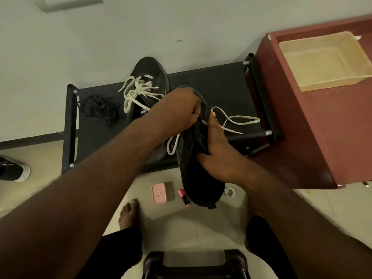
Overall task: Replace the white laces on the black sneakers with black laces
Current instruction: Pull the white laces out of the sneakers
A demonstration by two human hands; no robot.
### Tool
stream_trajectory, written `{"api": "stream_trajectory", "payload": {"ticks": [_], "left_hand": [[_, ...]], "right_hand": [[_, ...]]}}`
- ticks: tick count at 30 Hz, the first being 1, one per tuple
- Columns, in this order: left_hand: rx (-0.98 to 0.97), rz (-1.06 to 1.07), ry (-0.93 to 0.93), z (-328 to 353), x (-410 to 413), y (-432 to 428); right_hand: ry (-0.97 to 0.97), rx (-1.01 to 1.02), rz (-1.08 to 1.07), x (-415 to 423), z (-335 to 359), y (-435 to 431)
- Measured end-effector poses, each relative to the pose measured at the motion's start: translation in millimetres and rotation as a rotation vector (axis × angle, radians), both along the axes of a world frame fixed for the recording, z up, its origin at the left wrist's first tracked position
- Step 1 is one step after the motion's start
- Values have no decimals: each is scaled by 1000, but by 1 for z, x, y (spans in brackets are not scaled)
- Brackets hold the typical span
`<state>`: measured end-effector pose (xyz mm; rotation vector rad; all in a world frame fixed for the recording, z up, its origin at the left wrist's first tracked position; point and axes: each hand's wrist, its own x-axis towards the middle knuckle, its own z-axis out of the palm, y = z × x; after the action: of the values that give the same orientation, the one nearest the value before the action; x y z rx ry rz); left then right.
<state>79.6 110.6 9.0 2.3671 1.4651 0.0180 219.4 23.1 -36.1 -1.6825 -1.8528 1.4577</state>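
Note:
A black sneaker [198, 178] is held over the front edge of a black fabric rack [217, 85], toe pointing away from me. My right hand [219, 156] grips its side and tongue. My left hand [179, 109] pinches the white lace [241, 118] at the eyelets; the lace's loose loops trail right over the rack and hang down at the left. A second black sneaker [149, 77] lies on the rack at the back, its white lace [136, 93] loosened in a tangle. A bundle of black laces [100, 108] lies on the rack's left side.
A maroon cabinet [314, 125] with a cream tray [322, 61] stands at the right. On the floor tiles lie a pink case [159, 193], a pink marker [183, 197] and a tape roll [229, 192]. Another shoe [14, 168] sits at the left. A dark stool [195, 264] is below me.

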Motion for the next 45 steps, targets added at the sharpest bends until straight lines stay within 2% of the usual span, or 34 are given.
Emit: {"api": "stream_trajectory", "payload": {"ticks": [3,6,8,11,14,17,19,22,24,26,28,31,34,36,38,40,42,45], "left_hand": [[56,29,22,-6,5,-2],[78,250,-105,-12,3,-4],[60,302,-185,-14,-1,-6],[-14,151,-219,-7,-6,-8],[26,-51,-11,1,-2,-5],[97,-119,124,4,5,1],[147,-73,158,1,7,3],[178,190,-9,-7,3,4],[130,254,-93,-7,-1,6],[34,154,-86,0,-3,7],[-27,5,10,7,-3,9],[-8,-124,134,7,-4,13],[39,-154,172,4,-1,14],[118,-37,112,-1,3,13],[172,230,-49,-5,3,15],[132,348,-146,-6,-1,16],[26,204,-101,-3,-5,14],[-13,-66,134,5,-2,9]], "right_hand": [[24,-21,-12,0,2,1],[2,-36,-27,-3,0,1],[-8,-43,-35,-3,0,0],[0,-62,-33,-3,1,0],[10,-76,-27,-4,1,-1],[7,-79,-25,-4,0,0],[11,-74,-30,-3,0,1],[35,-96,-40,-3,2,1],[30,-100,-37,-3,3,1],[17,-96,-29,-3,2,1],[13,-100,-27,-3,2,1],[10,-111,-27,-2,4,2],[0,-99,-26,-3,4,2],[0,-87,-28,-4,3,1],[15,-96,-28,-3,3,1],[22,-97,-30,-2,3,0],[21,-89,-33,-3,4,0],[27,-95,-39,-4,6,1]]}}
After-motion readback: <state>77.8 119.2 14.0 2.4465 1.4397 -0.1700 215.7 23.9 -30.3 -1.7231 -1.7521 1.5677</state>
